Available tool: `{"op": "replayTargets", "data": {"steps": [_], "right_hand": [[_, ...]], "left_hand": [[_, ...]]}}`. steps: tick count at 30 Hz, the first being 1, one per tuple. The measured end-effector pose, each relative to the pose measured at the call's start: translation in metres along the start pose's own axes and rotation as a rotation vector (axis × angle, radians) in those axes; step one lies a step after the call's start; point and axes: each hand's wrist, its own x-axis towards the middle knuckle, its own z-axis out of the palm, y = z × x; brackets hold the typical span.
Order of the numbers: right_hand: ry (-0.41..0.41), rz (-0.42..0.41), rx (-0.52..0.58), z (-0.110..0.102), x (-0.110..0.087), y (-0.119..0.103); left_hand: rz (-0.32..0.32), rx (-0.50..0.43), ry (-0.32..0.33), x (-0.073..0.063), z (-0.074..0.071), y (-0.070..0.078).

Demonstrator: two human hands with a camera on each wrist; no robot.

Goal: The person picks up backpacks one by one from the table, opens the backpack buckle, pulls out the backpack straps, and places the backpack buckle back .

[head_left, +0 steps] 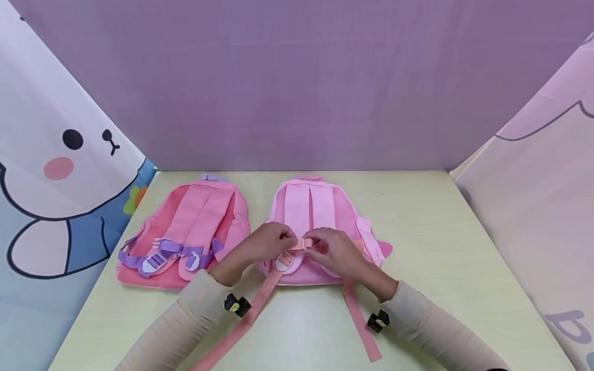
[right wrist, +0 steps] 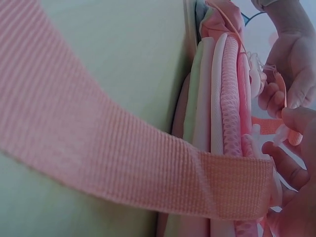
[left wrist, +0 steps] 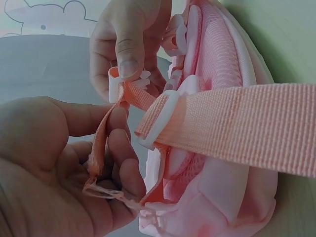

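Note:
A light pink backpack (head_left: pixel 299 206) lies on the table with its shoulder straps facing up. Over its lower middle, my left hand (head_left: pixel 266 242) pinches a narrow orange strap (left wrist: pixel 98 143) whose loose end is frayed into threads. My right hand (head_left: pixel 337 251) holds a small white plastic buckle (left wrist: pixel 114 90), its thumb pressed on top, with the orange strap running through it. The two hands nearly meet at the buckle. Beside the left hand, a white slider (head_left: pixel 284 261) carries a wider pink-orange strap (head_left: pixel 262 304) that trails toward the front.
To the left lies a coral pink backpack (head_left: pixel 199 211) with purple straps (head_left: pixel 170 246) and white buckles. Another loose pink strap (head_left: pixel 359 319) hangs toward the front on the right. Printed cloth walls (head_left: pixel 297 93) enclose the pale table (head_left: pixel 464 288).

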Motion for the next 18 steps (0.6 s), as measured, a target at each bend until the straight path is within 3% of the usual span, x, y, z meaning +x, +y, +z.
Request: {"op": "replayTargets", "data": {"steps": [9, 18], "right_hand": [[0.023, -0.018, 0.030, 0.0029, -0.0018, 0.0022], [-0.006, -0.006, 0.030, 0.0025, 0.0001, 0.0005]], "left_hand": [[-0.014, -0.007, -0.015, -0.0001, 0.0026, 0.0031], [-0.014, -0.005, -0.021, 0.0019, 0.0046, 0.0041]]}}
